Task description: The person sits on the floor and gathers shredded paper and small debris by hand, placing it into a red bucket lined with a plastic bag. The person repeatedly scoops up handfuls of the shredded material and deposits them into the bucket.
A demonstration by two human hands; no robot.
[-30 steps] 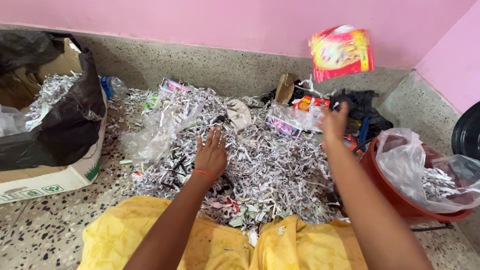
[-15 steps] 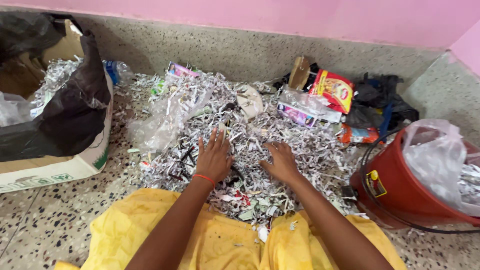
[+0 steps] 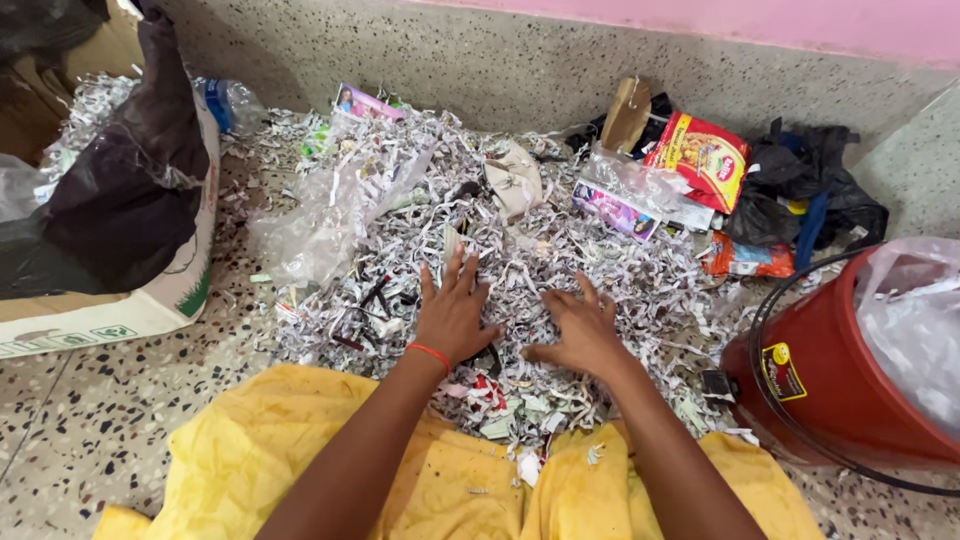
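Partly cut off: red bucket [image 3: 830, 400] at right.

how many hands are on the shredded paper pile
2. The left hand lies flat, fingers spread, on the shredded paper pile; the right hand presses it just beside. More could be out of frame.

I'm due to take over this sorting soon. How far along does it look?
Some wrappers already lie apart by the wall: a red packet, black bags. The red bucket and the cardboard box hold some shreds. Both hands, left hand and right hand, press flat on the shredded paper pile. Most of the pile remains, with a clear plastic bag mixed in.
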